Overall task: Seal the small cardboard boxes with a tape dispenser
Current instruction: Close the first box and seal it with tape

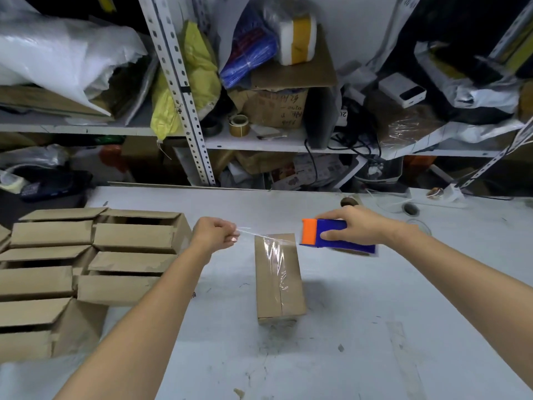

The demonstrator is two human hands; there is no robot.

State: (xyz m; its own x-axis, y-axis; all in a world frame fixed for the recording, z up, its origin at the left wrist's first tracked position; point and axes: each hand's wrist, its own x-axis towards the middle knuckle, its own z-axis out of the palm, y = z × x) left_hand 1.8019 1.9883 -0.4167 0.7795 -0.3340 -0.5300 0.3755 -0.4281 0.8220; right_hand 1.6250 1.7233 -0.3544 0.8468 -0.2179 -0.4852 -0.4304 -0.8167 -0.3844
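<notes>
Sitting mid-table (pixel 375 298), the small cardboard box (pixel 279 280) runs its long axis away from the person. Right hand (pixel 356 226) has its grip wrapped around the blue-orange tape dispenser (pixel 331 236), orange end pointing left. Left hand (pixel 215 233) pinches the clear tape strip (pixel 259 235) stretched over the box's far end. Open boxes (pixel 86 261) sit stacked on the left.

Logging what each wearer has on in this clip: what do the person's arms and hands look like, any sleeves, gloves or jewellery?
Both forearms are bare to the frame edge, with no sleeves showing. The left hand and right hand are ungloved, and no watch, ring or bracelet is visible.
</notes>
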